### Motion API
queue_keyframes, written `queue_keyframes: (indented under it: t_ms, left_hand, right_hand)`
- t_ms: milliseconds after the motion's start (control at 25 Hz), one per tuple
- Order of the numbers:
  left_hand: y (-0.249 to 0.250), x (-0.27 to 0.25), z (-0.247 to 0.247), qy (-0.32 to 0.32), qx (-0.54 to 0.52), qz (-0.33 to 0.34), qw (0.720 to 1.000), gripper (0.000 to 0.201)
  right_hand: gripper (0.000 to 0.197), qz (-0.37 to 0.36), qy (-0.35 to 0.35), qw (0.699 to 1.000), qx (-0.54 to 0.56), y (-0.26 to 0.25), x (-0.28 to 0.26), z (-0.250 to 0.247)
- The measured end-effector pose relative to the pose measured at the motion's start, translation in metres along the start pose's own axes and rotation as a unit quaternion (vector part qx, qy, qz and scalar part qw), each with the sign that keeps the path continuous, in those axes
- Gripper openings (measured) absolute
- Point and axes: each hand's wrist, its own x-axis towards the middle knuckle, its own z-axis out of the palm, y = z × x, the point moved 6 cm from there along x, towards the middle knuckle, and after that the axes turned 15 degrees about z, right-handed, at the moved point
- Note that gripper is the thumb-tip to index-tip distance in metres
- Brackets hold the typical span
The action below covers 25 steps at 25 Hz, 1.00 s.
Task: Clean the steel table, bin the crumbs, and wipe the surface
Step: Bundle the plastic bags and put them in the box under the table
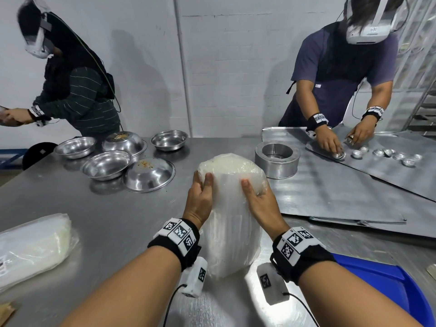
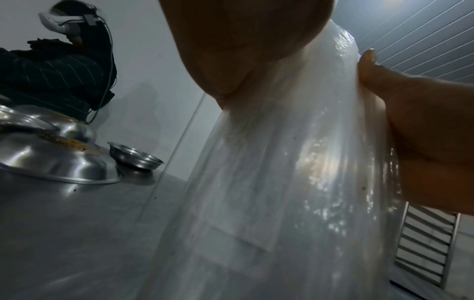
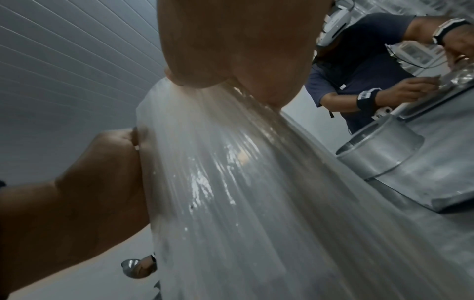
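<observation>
Currently, in the head view, the left hand (image 1: 200, 199) and the right hand (image 1: 258, 204) are both clamped on the upper part of a translucent plastic bag pack (image 1: 232, 208), thumbs on the near face and fingers wrapped round the far side; the pack stands on end on the steel table (image 1: 118, 232), its foot below and nearer than the grip. Beyond the grip to the left stand steel bowls (image 1: 148, 173), two of them upturned with crumbs on their bases; beyond it to the right stands a round steel tin (image 1: 277, 159). In the left wrist view, the plastic bag pack (image 2: 269, 182) hangs below the thumb as glossy, layered film, and the right hand's thumb (image 2: 379, 81) presses its opposite edge. In the right wrist view, the film (image 3: 231, 182) shows lengthwise pleats under the right palm, with the left hand (image 3: 89, 182) pinching the other edge. Judgement: the pack is light, soft and slippery; it will buckle if held by one corner. Hold both upper edges, thumbs opposed to fingers, and keep the foot supported on the table.
</observation>
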Motion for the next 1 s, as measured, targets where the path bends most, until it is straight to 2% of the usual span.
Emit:
queue_keyframes:
  t_ms: [80, 200, 280, 400, 520, 600, 720, 800, 920, 1000]
  left_hand:
    - [0.001, -0.002, -0.001, -0.004, -0.001, 0.012, 1.000, 0.050]
    - [-0.006, -0.014, 0.001, 0.004, 0.007, 0.025, 1.000, 0.058]
    - [-0.012, -0.023, 0.003, 0.014, 0.012, 0.020, 1.000, 0.063]
    - [-0.020, -0.024, 0.003, 0.042, 0.024, 0.006, 0.999, 0.057]
    - [-0.022, -0.016, 0.002, 0.060, 0.035, -0.003, 0.998, 0.046]
    - [-0.023, -0.013, 0.002, 0.060, 0.038, -0.009, 0.997, 0.048]
    - [-0.020, -0.015, -0.002, 0.074, 0.060, -0.015, 0.995, 0.048]
    - [-0.013, -0.020, -0.006, 0.080, 0.077, -0.020, 0.994, 0.039]
    - [0.000, -0.031, -0.019, 0.097, 0.101, -0.041, 0.989, 0.023]
    - [0.012, -0.042, -0.038, 0.118, 0.126, -0.053, 0.984, 0.025]
  right_hand:
    - [0.054, -0.001, 0.001, 1.000, -0.005, 0.008, 0.001, -0.002]
    - [0.055, 0.004, 0.011, 0.999, -0.048, 0.028, -0.007, -0.002]
    - [0.062, 0.011, 0.008, 0.998, -0.063, 0.038, -0.011, 0.000]
    - [0.071, 0.018, 0.010, 0.997, -0.071, 0.037, -0.007, 0.003]
    - [0.064, 0.022, 0.008, 0.997, -0.075, 0.031, 0.000, 0.007]
    - [0.060, 0.024, 0.016, 0.996, -0.083, 0.029, 0.002, 0.006]
    - [0.036, 0.030, 0.022, 0.995, -0.092, 0.027, -0.001, 0.007]
    - [0.027, 0.031, 0.020, 0.995, -0.093, 0.023, -0.005, 0.009]
    - [0.022, 0.028, -0.006, 0.995, -0.091, 0.016, -0.014, 0.019]
    - [0.022, 0.024, -0.041, 0.995, -0.092, 0.011, -0.020, 0.035]
